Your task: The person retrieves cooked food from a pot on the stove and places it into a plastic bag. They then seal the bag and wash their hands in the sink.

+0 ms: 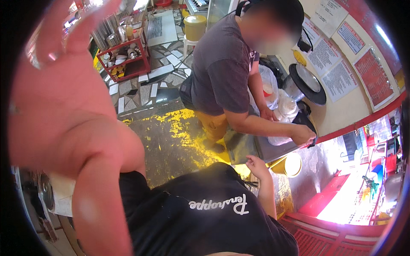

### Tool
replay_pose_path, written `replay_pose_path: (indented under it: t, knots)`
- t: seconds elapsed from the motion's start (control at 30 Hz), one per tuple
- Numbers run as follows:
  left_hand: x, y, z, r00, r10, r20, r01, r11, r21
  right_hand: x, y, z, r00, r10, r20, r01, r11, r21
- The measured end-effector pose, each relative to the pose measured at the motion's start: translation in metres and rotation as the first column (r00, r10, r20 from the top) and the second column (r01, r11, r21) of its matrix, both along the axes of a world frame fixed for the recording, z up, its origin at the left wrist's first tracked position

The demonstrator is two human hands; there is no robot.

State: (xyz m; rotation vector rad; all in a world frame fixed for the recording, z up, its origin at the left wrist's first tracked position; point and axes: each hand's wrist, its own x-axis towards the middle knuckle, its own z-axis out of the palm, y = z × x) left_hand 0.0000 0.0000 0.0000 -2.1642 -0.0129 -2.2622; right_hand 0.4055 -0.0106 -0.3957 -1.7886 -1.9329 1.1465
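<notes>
My left hand [55, 81] is raised very close to the camera and fills the left side of the view. Its fingers are stretched upward and apart, with nothing seen between them. Low in front of my black shirt [205, 205], my right hand [257, 166] hangs near the counter's near corner, its fingers loosely bent and apart, and no object shows in it. Past it, a co-worker [226, 64] in a dark grey shirt and cap leans over the metal counter [273, 150]. One of the co-worker's hands [302, 135] touches a small dark thing at the counter edge; the other is beside white plastic bags [285, 109].
A yellow bucket [292, 165] stands below the counter end. Against the wall leans a round black-rimmed metal lid [307, 83]. Behind are a red trolley [128, 64] and a lidded yellow bucket [195, 28] on a white stool. Red slatted furniture [324, 239] stands at lower right.
</notes>
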Motion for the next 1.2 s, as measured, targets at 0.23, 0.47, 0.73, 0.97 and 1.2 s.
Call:
replay_pose_path:
  t: [0.23, 0.47, 0.73, 0.97, 1.2]
  knots:
    - [-0.089, 0.049, -0.272, 0.771, 0.501, -0.394, -0.587, 0.317, -0.745, -0.004, 0.005, -0.021, 0.998, 0.029, 0.064, -0.036, 0.993, 0.112]
    - [-0.057, -0.202, -0.655, 0.752, -0.562, -0.345, -0.649, -0.722, -0.238, -0.02, 0.021, -0.031, 0.978, 0.171, 0.117, -0.153, 0.977, -0.15]
    - [-0.039, -0.323, -0.678, 0.849, 0.503, -0.158, 0.481, -0.862, -0.162, -0.099, 0.114, -0.065, 0.852, 0.523, 0.024, -0.517, 0.847, -0.122]
    - [-0.104, -0.224, -0.677, 0.792, 0.497, -0.355, 0.279, -0.811, -0.513, -0.246, 0.156, -0.081, 0.683, 0.728, -0.052, -0.729, 0.676, -0.107]
    - [-0.275, -0.142, -0.658, 0.758, 0.291, -0.584, -0.05, -0.866, -0.497, -0.429, 0.199, -0.082, 0.55, 0.835, 0.03, -0.811, 0.542, -0.221]
